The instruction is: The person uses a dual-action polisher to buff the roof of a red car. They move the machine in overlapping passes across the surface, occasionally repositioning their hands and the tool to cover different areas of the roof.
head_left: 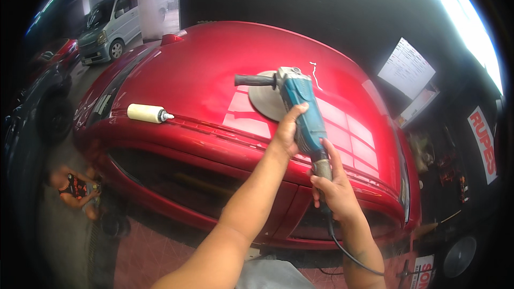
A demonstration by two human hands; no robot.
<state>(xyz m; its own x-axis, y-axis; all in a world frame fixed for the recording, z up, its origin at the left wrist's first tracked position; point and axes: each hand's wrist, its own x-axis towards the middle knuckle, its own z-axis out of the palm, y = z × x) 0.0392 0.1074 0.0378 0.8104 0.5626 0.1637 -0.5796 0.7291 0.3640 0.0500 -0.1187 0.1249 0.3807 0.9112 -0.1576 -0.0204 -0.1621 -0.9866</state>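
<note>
A blue corded car polisher [302, 99] lies over the red car roof [203, 64], its round pale pad [263, 99] against the paint. My left hand [290, 128] is closed around the tool's body behind the head. Further back, my right hand [333, 182] grips the rear end, where the black cord [342, 249] comes out and runs down past my forearm. Nothing holds the black side handle [254, 80], which points left. A thin white streak of liquid [316, 75] shows on the roof beyond the tool.
A cream squeeze bottle [145, 113] lies on its side near the roof's left edge. At lower left, another person [77, 192] is low beside the car. A grey van [110, 24] stands at far left. Papers [407, 67] hang on the dark wall to the right.
</note>
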